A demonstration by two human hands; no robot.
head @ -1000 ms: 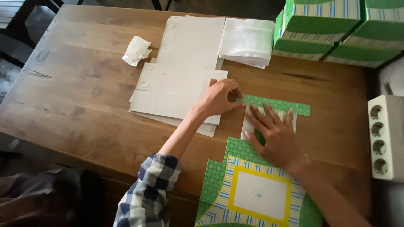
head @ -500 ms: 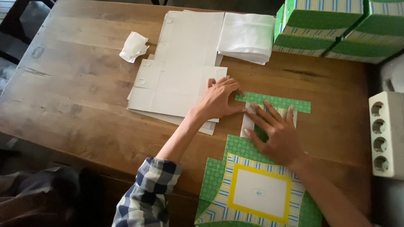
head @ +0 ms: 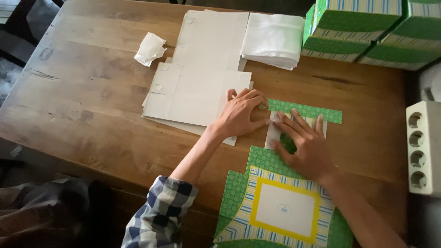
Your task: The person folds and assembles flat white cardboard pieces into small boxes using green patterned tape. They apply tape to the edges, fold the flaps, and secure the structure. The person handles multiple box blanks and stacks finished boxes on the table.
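A flat green, yellow and white patterned cardboard box blank (head: 280, 206) lies on the wooden table (head: 92, 105) in front of me. Its far flap is folded over, ending in a green strip (head: 317, 111). My left hand (head: 241, 112) rests with fingertips on the left end of that folded flap, its palm over the edge of a stack of white flat blanks (head: 193, 92). My right hand (head: 305, 144) lies flat with fingers spread, pushing down on the folded flap. Neither hand grips anything.
Several assembled green striped boxes (head: 363, 27) are stacked at the far right. A pile of folded white paper (head: 273, 39) lies beside them. A crumpled white scrap (head: 149, 48) sits at the far left. A white power strip (head: 422, 147) lies along the right edge.
Both hands stay on the folded flap. My left fingertips have slid slightly down toward the right hand; the view has shifted a little.
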